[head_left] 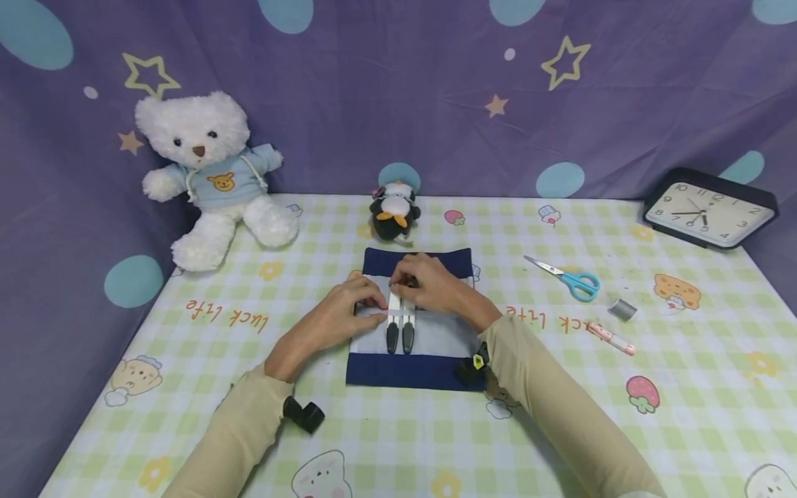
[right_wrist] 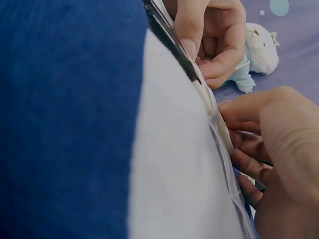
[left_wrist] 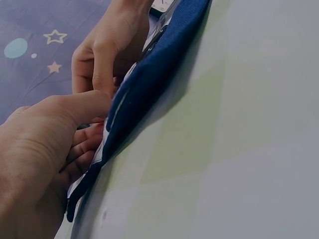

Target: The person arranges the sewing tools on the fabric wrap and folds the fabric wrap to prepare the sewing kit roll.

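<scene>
A navy cloth (head_left: 411, 371) with a pale grey middle lies flat on the table, and two slim utensils with dark tapered ends lie side by side on it. The left utensil (head_left: 392, 337) and the right utensil (head_left: 408, 337) both point their dark ends toward me; a narrow pale band crosses their shafts. My right hand (head_left: 429, 282) pinches the far, pale end of the left utensil, hiding both tips. From the left, my left hand (head_left: 341, 311) reaches in with thumb and fingers apart, fingertips right at the left utensil's edge.
Behind the cloth lies a penguin plush (head_left: 395, 211); a white teddy bear (head_left: 218, 183) sits at the back left. To the right are blue-handled scissors (head_left: 579, 283), a grey cylinder (head_left: 623, 310), a pink-and-white pen-like stick (head_left: 613, 339) and a black-framed clock (head_left: 710, 211).
</scene>
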Demonstrator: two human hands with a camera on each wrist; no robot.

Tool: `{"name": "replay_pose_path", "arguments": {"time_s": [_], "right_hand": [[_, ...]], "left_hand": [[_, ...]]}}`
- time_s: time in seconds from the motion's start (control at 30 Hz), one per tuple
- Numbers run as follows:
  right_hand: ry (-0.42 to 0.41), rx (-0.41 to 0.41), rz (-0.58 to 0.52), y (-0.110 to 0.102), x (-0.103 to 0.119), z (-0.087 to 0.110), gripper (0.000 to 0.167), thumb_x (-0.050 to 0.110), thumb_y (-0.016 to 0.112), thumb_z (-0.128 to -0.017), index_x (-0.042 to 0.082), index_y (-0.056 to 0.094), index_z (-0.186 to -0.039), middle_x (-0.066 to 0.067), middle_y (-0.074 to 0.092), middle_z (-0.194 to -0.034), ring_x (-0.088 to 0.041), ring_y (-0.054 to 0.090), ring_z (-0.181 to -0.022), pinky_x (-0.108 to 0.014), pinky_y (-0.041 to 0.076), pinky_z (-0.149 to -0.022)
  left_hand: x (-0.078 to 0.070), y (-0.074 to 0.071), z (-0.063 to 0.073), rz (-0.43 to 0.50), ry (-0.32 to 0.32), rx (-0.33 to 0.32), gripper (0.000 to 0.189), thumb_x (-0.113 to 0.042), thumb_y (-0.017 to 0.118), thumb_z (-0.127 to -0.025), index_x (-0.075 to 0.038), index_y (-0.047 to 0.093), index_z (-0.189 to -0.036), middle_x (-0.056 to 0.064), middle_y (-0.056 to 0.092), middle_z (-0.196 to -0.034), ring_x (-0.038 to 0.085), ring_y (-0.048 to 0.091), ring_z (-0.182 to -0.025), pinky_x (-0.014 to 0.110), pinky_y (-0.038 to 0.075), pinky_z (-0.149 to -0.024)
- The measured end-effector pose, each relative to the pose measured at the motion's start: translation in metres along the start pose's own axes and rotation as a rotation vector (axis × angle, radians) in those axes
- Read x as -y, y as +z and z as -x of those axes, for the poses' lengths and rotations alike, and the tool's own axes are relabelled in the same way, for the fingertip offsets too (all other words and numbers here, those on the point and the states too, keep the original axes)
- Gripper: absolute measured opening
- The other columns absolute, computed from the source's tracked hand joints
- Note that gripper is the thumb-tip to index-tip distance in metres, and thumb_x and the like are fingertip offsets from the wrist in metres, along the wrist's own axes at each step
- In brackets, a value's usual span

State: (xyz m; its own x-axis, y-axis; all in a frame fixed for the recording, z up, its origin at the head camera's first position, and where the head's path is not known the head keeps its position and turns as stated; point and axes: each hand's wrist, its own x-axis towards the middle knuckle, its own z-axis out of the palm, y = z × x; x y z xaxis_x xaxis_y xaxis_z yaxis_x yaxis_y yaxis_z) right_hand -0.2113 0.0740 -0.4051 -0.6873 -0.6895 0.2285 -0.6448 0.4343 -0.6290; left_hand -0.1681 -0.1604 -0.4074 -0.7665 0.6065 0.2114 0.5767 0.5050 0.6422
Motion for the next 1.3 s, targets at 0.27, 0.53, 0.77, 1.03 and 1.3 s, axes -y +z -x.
{"name": "replay_pose_path", "arguments": {"time_s": [0.27, 0.53, 0.77, 1.03, 1.3], "right_hand": [[0.006, -0.051, 0.003, 0.000, 0.004, 0.002, 0.016, 0.012, 0.063, -0.104, 0.005, 0.077, -0.108, -0.006, 0.070, -0.103, -0.023, 0.061, -0.097, -0.042, 0.047, -0.088], [0.096, -0.078, -0.052, -0.007, 0.004, 0.008, 0.017, 0.014, 0.063, -0.105, 0.007, 0.076, -0.112, -0.003, 0.070, -0.107, -0.017, 0.061, -0.097, -0.035, 0.051, -0.084], [0.103, -0.185, -0.065, -0.018, 0.000, 0.020, 0.017, 0.014, 0.065, -0.104, 0.005, 0.077, -0.111, -0.001, 0.069, -0.100, -0.018, 0.060, -0.092, -0.037, 0.050, -0.081], [0.128, -0.286, -0.057, -0.034, -0.007, 0.042, 0.013, 0.010, 0.068, -0.101, 0.002, 0.078, -0.105, -0.004, 0.071, -0.097, -0.022, 0.061, -0.092, -0.041, 0.049, -0.082], [0.203, -0.321, -0.034, -0.051, -0.014, 0.070, 0.014, 0.010, 0.068, -0.102, 0.003, 0.077, -0.108, -0.005, 0.071, -0.099, -0.022, 0.060, -0.092, -0.041, 0.051, -0.081]], "left_hand": [[-0.001, -0.001, 0.000, -0.006, -0.005, -0.006, 0.011, -0.008, 0.079, -0.091, -0.011, 0.074, -0.100, -0.002, 0.062, -0.101, 0.015, 0.057, -0.094, 0.034, 0.052, -0.082], [-0.003, -0.002, 0.000, -0.002, 0.014, -0.016, 0.010, -0.008, 0.079, -0.090, -0.010, 0.075, -0.099, -0.001, 0.063, -0.101, 0.015, 0.058, -0.094, 0.033, 0.052, -0.083], [-0.002, -0.003, 0.003, 0.027, 0.028, -0.051, 0.010, -0.009, 0.080, -0.091, -0.012, 0.079, -0.100, -0.003, 0.066, -0.102, 0.014, 0.059, -0.096, 0.035, 0.052, -0.084], [0.000, -0.008, 0.010, -0.001, 0.009, -0.100, 0.013, -0.011, 0.081, -0.090, -0.013, 0.079, -0.103, -0.002, 0.066, -0.105, 0.021, 0.058, -0.103, 0.045, 0.046, -0.096], [0.001, -0.014, 0.022, 0.001, -0.098, -0.116, 0.013, -0.016, 0.081, -0.091, -0.015, 0.079, -0.104, 0.001, 0.066, -0.112, 0.027, 0.055, -0.116, 0.052, 0.043, -0.101]]}}
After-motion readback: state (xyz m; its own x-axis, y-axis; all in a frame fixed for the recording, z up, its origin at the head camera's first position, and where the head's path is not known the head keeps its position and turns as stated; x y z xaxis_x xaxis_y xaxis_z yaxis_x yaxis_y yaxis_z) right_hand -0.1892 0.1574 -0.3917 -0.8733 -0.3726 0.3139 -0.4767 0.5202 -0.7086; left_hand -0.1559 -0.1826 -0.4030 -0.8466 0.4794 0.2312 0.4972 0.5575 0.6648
